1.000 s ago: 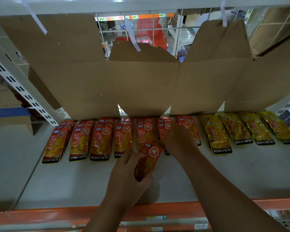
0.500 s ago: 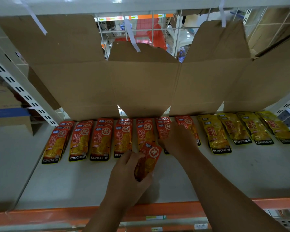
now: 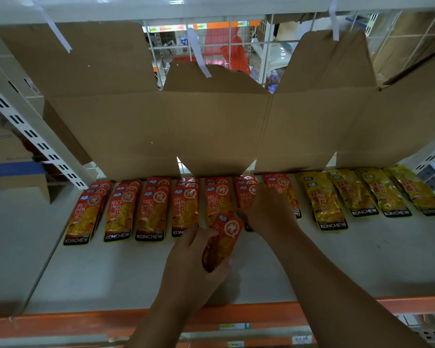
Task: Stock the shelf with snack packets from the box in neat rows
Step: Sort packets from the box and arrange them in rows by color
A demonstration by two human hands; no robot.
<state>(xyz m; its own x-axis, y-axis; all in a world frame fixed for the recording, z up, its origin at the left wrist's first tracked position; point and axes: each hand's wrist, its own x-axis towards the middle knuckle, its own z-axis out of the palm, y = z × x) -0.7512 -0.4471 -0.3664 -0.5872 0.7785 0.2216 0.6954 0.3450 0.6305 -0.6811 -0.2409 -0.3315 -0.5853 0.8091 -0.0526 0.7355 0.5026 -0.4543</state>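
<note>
Snack packets point(image 3: 151, 212) in red lie flat on the white shelf point(image 3: 362, 259) in a row of seven small overlapped stacks, running from 10 o'clock to 12 o'clock as one faces the bay. Their printed fronts are up and their black bottom bands point toward the front. Just beside them, from 1 o'clock to 2 o'clock, four stacks of yellow packets point(image 3: 357, 194) carry the row on, a small gap apart from the reds.

Down at 6 o'clock the left hand point(image 3: 191, 262) has its grip pinched round a loose packet point(image 3: 226, 234). This red one is tilted with its top toward 1 o'clock, over the front end of the fifth stack. The right hand point(image 3: 269, 212) reaches in from 5 o'clock and rests on the sixth and seventh stacks. Only its back shows, so I cannot tell whether that grip is spread or pressed together.

Behind the row, at 12 o'clock, opened-out cardboard point(image 3: 211, 126) stands upright along the back of the shelf, its lower edge touching the packets' tops. A wire grid point(image 3: 236, 46) shows above it, and white paper strips point(image 3: 199, 56) hang down from overhead. A slotted white upright point(image 3: 30, 131) slants at 9 o'clock. An orange rail point(image 3: 60, 320) edges the shelf front at 7 o'clock.
</note>
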